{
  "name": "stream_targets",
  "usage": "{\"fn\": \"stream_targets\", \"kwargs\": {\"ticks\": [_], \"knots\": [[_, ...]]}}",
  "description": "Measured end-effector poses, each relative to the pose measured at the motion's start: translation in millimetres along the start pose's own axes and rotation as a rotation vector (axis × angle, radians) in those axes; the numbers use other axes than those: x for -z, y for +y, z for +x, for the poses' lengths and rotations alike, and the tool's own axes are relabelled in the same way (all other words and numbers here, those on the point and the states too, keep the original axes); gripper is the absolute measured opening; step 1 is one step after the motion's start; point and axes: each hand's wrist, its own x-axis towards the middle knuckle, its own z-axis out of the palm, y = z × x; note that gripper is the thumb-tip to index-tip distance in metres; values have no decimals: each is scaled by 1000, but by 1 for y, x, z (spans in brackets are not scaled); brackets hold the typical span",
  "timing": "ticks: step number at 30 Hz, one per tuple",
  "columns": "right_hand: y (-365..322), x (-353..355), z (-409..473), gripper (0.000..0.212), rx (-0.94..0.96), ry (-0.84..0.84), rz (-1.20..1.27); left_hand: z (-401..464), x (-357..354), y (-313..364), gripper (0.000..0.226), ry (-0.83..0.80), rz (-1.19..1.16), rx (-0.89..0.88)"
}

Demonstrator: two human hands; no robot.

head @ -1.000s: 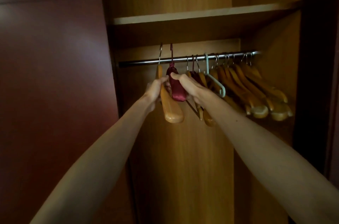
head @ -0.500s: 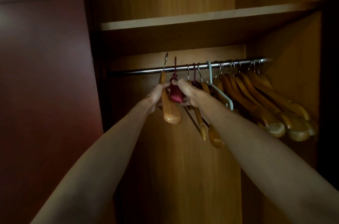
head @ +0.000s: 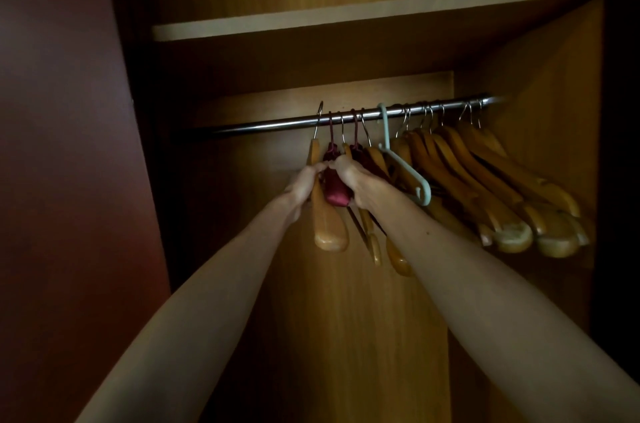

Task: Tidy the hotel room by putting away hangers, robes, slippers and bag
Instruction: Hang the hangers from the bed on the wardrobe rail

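There, red hanger between both hands.

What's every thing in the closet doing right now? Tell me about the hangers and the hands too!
Rail: fixed across the closet, carrying the hangers.
Leftmost wooden hanger: hooked on the rail, left hand grips it.
Red padded hanger: hanging, held by the right hand.
Pale green plastic hanger: hanging free.
Bunch of wooden hangers: hanging, crowded at the right end.
Shelf: nothing visible on it.

Two bare forearms, no sleeves, slender wrists
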Motion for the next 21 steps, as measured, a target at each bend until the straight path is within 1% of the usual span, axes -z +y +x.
{"fn": "stream_targets", "kwargs": {"ticks": [3,6,8,10,13,15,17,19,21], "knots": [[2,6,1,19,11,10,32,1,-7,-7,53,-13,-63,28],[4,11,1,32,19,9,11,-2,-13,-9,53,-24,-104,44],[7,12,0,34,17,2,-1,-3,-15,-11,56,-30,-116,52],[13,10,1,38,16,5,-18,-3,-16,-16,58,-35,-97,48],[29,7,5,51,59,45,-78,-12,-17,-21,54,-10,-47,15],[45,6,-5,59,110,91,-143,-23,-20,-27,50,59,-10,-32],[66,5,-21,65,188,151,-190,-34,-24,-37,46,182,-15,-57],[92,5,-42,62,269,160,-188,-44,-29,-55,41,283,-61,-52],[124,6,-62,54,314,116,-155,-55,-35,-81,38,352,-121,-36]]}}
